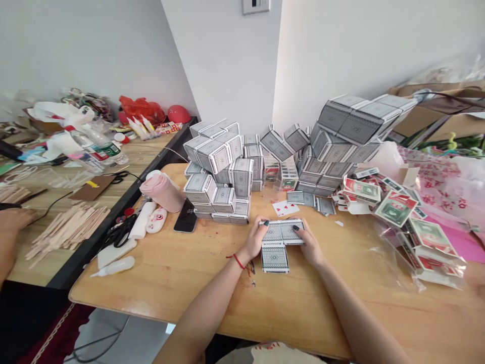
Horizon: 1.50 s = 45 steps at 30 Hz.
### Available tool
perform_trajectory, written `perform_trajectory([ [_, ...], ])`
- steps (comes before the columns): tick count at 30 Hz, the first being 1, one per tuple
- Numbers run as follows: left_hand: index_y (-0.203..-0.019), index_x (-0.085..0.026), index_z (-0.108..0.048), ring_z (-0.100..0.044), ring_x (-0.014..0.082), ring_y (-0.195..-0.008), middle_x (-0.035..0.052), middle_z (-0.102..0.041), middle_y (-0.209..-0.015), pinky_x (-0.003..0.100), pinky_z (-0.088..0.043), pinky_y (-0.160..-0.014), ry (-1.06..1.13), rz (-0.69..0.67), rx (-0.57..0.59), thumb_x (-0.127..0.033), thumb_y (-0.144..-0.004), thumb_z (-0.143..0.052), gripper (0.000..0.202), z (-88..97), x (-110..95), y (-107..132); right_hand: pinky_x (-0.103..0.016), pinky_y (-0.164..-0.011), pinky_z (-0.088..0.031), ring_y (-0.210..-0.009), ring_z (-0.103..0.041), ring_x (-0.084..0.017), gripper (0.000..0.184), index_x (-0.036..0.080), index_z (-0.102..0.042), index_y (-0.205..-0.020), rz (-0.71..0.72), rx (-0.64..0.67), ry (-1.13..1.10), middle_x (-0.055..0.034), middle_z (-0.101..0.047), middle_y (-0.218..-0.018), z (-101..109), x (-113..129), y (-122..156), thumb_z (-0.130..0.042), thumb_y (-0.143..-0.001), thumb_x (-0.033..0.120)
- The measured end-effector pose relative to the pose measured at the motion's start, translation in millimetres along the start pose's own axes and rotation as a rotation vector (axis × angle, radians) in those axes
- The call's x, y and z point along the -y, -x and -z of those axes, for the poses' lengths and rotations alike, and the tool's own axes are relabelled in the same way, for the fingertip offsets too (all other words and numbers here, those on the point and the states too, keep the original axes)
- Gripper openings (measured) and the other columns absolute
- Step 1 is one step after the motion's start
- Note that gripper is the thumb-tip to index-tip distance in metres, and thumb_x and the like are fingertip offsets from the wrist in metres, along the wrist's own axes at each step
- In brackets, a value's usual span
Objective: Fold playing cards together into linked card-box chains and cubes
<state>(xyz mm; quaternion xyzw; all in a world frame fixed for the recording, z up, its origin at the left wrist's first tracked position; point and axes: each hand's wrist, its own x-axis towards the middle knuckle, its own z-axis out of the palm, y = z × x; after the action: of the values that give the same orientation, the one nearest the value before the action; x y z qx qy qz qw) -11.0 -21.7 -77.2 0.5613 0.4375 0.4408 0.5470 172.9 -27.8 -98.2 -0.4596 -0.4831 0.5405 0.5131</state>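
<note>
Both hands grip a piece built of folded playing cards [275,258], grey-patterned backs outward. Two box shapes lie side by side in it, with a third below the left one. My left hand [254,241], a red string on its wrist, closes around the left end with its thumb on top. At the right end my right hand [311,244] is closed, thumb pressing the top face. The fingers underneath are hidden. Just beyond lie a heart playing card [285,208] and some loose face-down cards [303,198].
Stacked card-box structures stand at left [222,194] and right [333,151]. Opened card packs [396,207] pile up at right. A phone [185,216], a pink cloth roll [162,192], black scissors [120,231] and a glue bottle [115,266] lie left. Another person's arm [11,227] rests near wooden sticks [68,227].
</note>
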Motion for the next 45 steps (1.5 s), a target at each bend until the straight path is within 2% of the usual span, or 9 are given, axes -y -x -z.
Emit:
perform_trajectory([
  [7, -0.079, -0.020, -0.043, -0.037, 0.0127, -0.064, -0.0022, -0.038, -0.069, 0.026, -0.034, -0.064, 0.026, 0.040, 0.056, -0.040, -0.085, -0.040, 0.021, 5.1, 2, -4, -0.034, -0.075, -0.042, -0.085, -0.051, -0.024, 0.031, 0.025, -0.054, -0.099, -0.012, 0.028, 0.139, -0.0021, -0.057, -0.089, 5, 6, 5, -0.050, -0.077, 0.047],
  [11, -0.074, -0.020, -0.041, -0.034, 0.0117, -0.060, -0.0032, -0.036, -0.065, 0.026, -0.033, -0.062, 0.040, 0.060, 0.058, -0.041, -0.084, -0.042, 0.023, 5.3, 3, -4, -0.036, -0.078, -0.041, -0.085, -0.051, -0.025, 0.025, 0.025, -0.055, -0.089, 0.006, 0.006, 0.181, -0.0029, -0.058, -0.086, 5, 6, 5, -0.051, -0.076, 0.045],
  [14, -0.081, -0.019, -0.044, -0.042, 0.0132, -0.067, -0.0011, -0.045, -0.073, 0.027, -0.037, -0.067, 0.057, 0.060, 0.025, -0.040, -0.084, -0.042, 0.021, 2.2, 2, -1, -0.036, -0.074, -0.041, -0.079, -0.051, -0.024, 0.021, 0.026, -0.055, -0.084, 0.013, -0.027, 0.137, -0.0032, -0.057, -0.083, 3, 0, 2, -0.051, -0.076, 0.045],
  [16, -0.092, -0.019, -0.047, -0.048, 0.0163, -0.082, 0.0027, -0.052, -0.088, 0.029, -0.039, -0.077, 0.085, 0.020, 0.003, -0.039, -0.084, -0.043, 0.022, -0.1, -1, 1, -0.035, -0.070, -0.041, -0.077, -0.052, -0.024, 0.022, 0.026, -0.054, -0.088, 0.005, -0.044, 0.082, -0.0032, -0.057, -0.084, 2, -3, 0, -0.050, -0.077, 0.044],
  [20, -0.108, -0.019, -0.047, -0.045, 0.0218, -0.109, 0.0072, -0.050, -0.114, 0.033, -0.034, -0.095, 0.122, -0.101, 0.016, -0.033, -0.082, -0.048, 0.029, -2.9, -9, 4, -0.035, -0.075, -0.043, -0.090, -0.053, -0.025, 0.026, 0.026, -0.052, -0.099, 0.022, -0.040, -0.021, -0.0032, -0.058, -0.098, 0, -5, -1, -0.049, -0.078, 0.041],
  [25, -0.113, -0.021, -0.042, -0.049, 0.0194, -0.100, 0.0058, -0.050, -0.113, 0.031, -0.038, -0.088, 0.113, -0.014, 0.073, -0.031, -0.084, -0.044, 0.030, -3.5, -6, 6, -0.038, -0.092, -0.037, -0.112, -0.047, -0.026, 0.037, 0.027, -0.047, -0.109, 0.035, 0.009, -0.017, -0.0038, -0.056, -0.115, 0, -1, -1, -0.049, -0.076, 0.043],
  [35, -0.098, -0.019, -0.041, -0.047, 0.0185, -0.091, 0.0044, -0.050, -0.096, 0.033, -0.037, -0.085, -0.078, 0.005, 0.104, -0.027, -0.084, -0.041, 0.016, 0.9, 6, 3, -0.036, -0.087, -0.037, -0.101, -0.051, -0.027, 0.021, 0.026, -0.055, -0.092, 0.103, -0.029, 0.109, -0.0034, -0.060, -0.104, 1, 8, 5, -0.051, -0.076, 0.038],
  [39, -0.102, -0.019, -0.042, -0.047, 0.0200, -0.096, 0.0064, -0.049, -0.103, 0.035, -0.036, -0.088, -0.152, -0.038, 0.125, -0.024, -0.084, -0.040, 0.019, 0.0, 5, 3, -0.035, -0.084, -0.038, -0.095, -0.052, -0.026, 0.023, 0.025, -0.059, -0.094, 0.120, -0.023, 0.171, -0.0032, -0.061, -0.099, 4, 10, 4, -0.050, -0.075, 0.035],
  [45, -0.107, -0.019, -0.045, -0.045, 0.0214, -0.107, 0.0074, -0.049, -0.114, 0.035, -0.033, -0.095, -0.122, -0.074, 0.141, -0.020, -0.084, -0.039, 0.024, 0.6, 1, 3, -0.039, -0.093, -0.034, -0.105, -0.049, -0.027, 0.025, 0.024, -0.068, -0.087, 0.213, 0.067, 0.237, -0.0054, -0.059, -0.105, 5, 13, 1, -0.045, -0.078, 0.029],
])
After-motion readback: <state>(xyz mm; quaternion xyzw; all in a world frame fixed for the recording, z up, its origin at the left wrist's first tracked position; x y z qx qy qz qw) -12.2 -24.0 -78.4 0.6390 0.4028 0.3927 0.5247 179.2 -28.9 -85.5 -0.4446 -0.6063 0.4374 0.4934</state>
